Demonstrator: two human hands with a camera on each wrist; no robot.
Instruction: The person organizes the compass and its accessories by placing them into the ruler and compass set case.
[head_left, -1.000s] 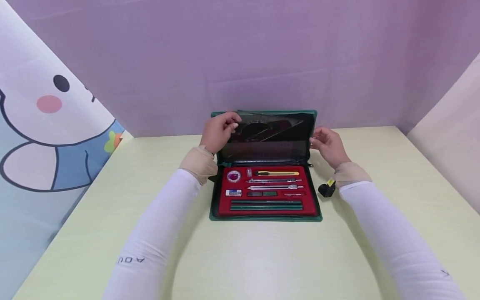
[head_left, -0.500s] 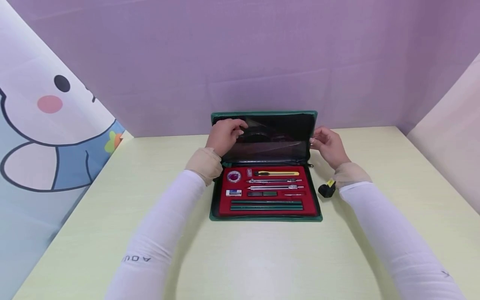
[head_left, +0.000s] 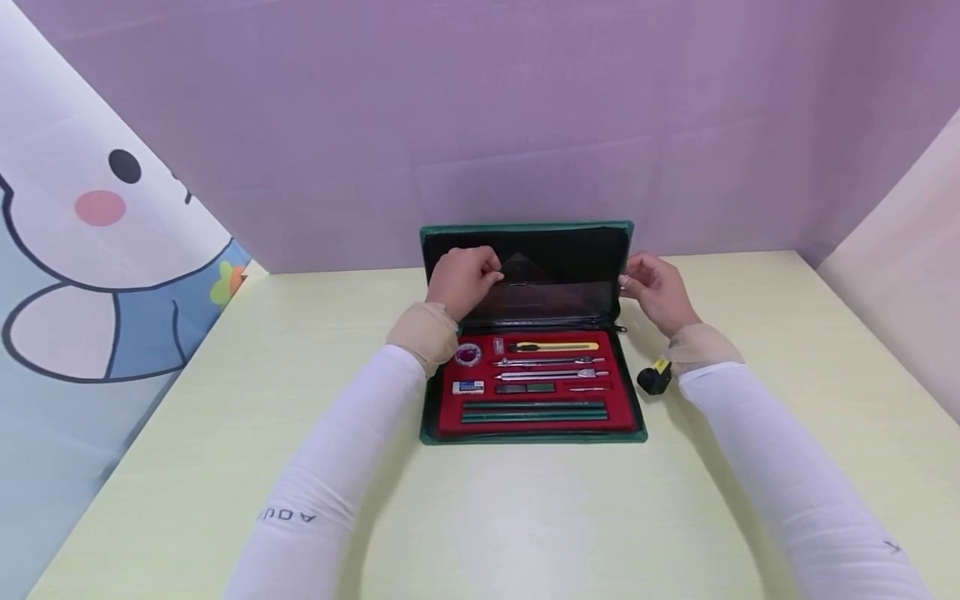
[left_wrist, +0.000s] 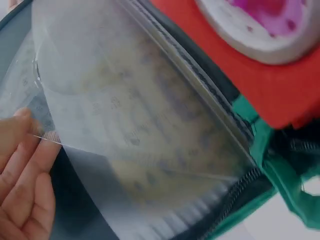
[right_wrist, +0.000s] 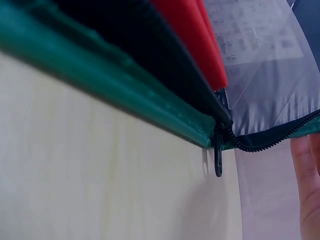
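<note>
A green zip drawing-instrument case (head_left: 532, 437) lies unfolded on the table, its black-lined lid (head_left: 585, 254) leaning up at the back. My left hand (head_left: 461, 282) pinches a clear plastic set square (head_left: 525, 268) in front of the lid. The left wrist view shows its graduated edge between thumb and fingers, part of it behind the clear pocket (left_wrist: 125, 115). My right hand (head_left: 660, 292) holds the lid's right edge, fingers behind the zip (right_wrist: 272, 142). Below, the red tray (head_left: 622, 408) bears a yellow cutter (head_left: 558, 346), metal compasses (head_left: 551, 375), an eraser (head_left: 468, 387) and green pencils (head_left: 534, 415).
Right of the case sits a small black object with a yellow label (head_left: 654, 379). A purple cloth (head_left: 525, 125) rises behind the pale table (head_left: 540, 517). On the left hangs a cartoon-printed cloth (head_left: 67, 267).
My left hand has moved right and down along the lid. The set square has dropped lower, with less of it showing above the pocket. The right hand has stayed at the lid's edge.
</note>
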